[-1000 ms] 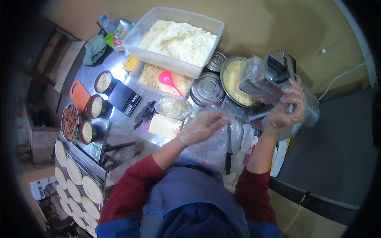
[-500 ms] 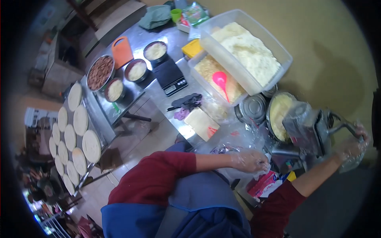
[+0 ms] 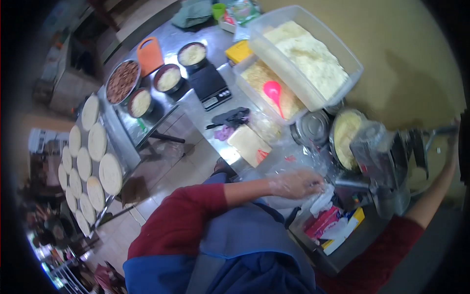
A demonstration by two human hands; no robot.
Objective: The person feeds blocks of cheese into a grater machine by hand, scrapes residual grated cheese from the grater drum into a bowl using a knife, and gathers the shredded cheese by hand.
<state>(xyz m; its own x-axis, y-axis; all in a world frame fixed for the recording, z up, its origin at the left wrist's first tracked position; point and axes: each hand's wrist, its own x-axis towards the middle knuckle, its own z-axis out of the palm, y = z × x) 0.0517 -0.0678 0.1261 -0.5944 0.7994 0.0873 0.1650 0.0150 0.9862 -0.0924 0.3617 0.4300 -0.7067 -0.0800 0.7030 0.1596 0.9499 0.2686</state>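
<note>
Had left hand (image 3: 299, 184) half-curled beside white plastic (image 3: 321, 201), couldn't tell if gripping any, plus right hand (image 3: 457, 142) up at the handle (image 3: 442, 130) of the boxy machine (image 3: 377, 157) beside the bowl (image 3: 333, 146) of pale shreds (image 3: 346, 134), couldn't read that grip either

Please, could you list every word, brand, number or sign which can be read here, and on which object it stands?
No text reads clearly.
Pink box: pale lettering, too blurred to read.
Black scale: display and panel markings, too small to read.
Pale block: red marking, unreadable.
Green-and-white packet: print too blurred to read.
</note>
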